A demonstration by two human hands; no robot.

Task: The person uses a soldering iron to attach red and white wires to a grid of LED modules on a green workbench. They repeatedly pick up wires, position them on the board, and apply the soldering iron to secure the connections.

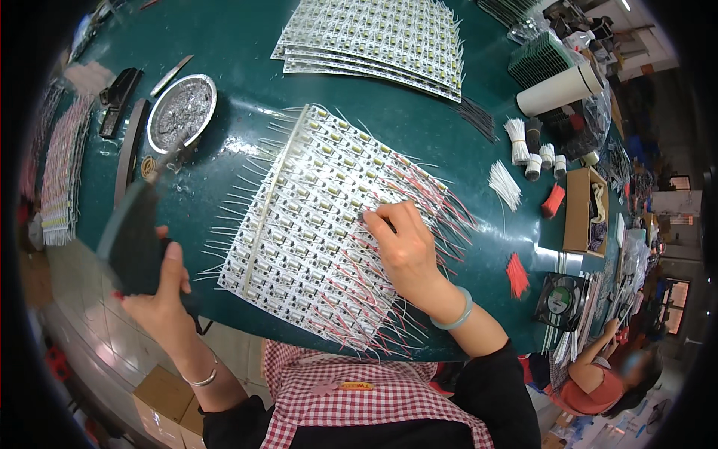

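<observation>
A green table (pixel 247 82) fills most of the frame. On it, in the centre, a white sheet of circuit boards (pixel 299 224) lies at a slant, white wires fringing its left edge and red wires (pixel 422 187) spreading along its right. A stack of similar sheets (pixel 374 45) sits at the top. At left, the left hand (pixel 161 299) is wrapped around a blurred, dark soldering gun (pixel 134 239), well to the left of the central sheet; its tip points up to the near rim of a round bowl (pixel 212 91) of silvery scraps, contact unclear. The right hand (pixel 407 251) is over the sheet's right half, the sheet directly under its fingers. Thumb and forefinger are close together; whether they pinch a wire, I cannot tell. A small bundle of red pieces (pixel 517 275) lies farther right.
</observation>
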